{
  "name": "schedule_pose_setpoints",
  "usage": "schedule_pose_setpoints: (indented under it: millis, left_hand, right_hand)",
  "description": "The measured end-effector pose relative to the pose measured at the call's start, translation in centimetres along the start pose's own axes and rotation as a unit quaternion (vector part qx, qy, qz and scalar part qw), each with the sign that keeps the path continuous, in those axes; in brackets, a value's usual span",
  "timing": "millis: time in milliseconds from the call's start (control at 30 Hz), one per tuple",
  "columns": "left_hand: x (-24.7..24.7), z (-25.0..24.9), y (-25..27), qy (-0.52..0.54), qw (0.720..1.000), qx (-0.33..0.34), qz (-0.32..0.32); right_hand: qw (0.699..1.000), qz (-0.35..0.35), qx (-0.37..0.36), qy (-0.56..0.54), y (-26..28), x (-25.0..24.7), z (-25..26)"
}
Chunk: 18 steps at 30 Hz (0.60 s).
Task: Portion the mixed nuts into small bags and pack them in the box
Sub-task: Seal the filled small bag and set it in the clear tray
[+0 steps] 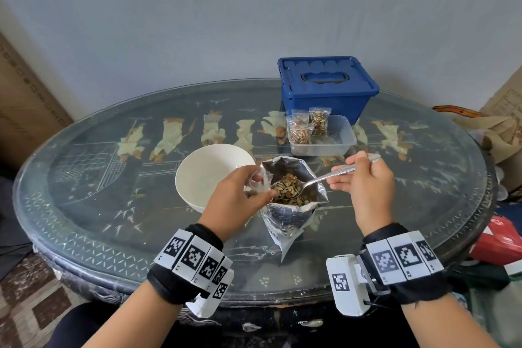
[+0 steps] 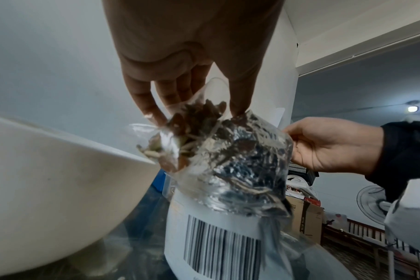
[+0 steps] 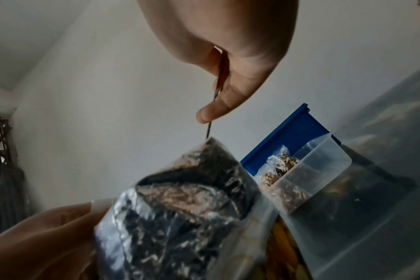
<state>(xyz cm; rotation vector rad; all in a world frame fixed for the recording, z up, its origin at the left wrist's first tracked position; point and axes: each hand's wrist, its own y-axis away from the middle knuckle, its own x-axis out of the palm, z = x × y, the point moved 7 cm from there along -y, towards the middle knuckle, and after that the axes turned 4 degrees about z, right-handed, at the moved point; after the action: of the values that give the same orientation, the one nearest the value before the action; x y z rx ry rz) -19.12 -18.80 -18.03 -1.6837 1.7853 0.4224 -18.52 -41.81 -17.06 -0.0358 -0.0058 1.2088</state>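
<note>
Right hand [image 1: 367,181]: fingers curled round the handle of a metal spoon [image 1: 310,181], thumb on top. The spoon's long axis runs from the hand at 3 o'clock to the bowl end at 9 o'clock; the bowl end, heaped with mixed nuts [image 1: 286,191], sits over the mouth of the foil pouch [image 1: 288,215].

Left hand [image 1: 240,195]: fingertips and thumb pinch the rim of a small clear bag [image 2: 180,144], partly filled, held just beside the pouch mouth on its 9 o'clock side. The spoon points toward this bag.

The foil pouch stands upright at the centre of the counter [image 1: 84,206], mouth open upward, barcode label toward the person.

Surroundings: a white bowl [image 1: 209,172] at 9 o'clock of the pouch, close to the left hand. At 1 o'clock, a clear plastic tub [image 1: 339,135] holds three filled small bags [image 1: 300,134] standing in its left end. Directly behind the tub, a blue box [image 1: 324,87], lid closed, handle folded flat.
</note>
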Motion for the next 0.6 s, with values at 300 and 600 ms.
schedule_pose_setpoints:
  millis: [300,600]
  left_hand:
    - [-0.4,-1.4,-1.2,-0.103,0.991,0.024,0.079]
    - [-0.2,-3.3,-2.3,-0.187,0.973,0.061,0.118]
  right_hand:
    - [0.999,-0.026,-0.029,-0.035,-0.9,-1.4,1.9]
    - [0.997,-0.021,-0.045,-0.052,-1.6,-1.5,4.1]
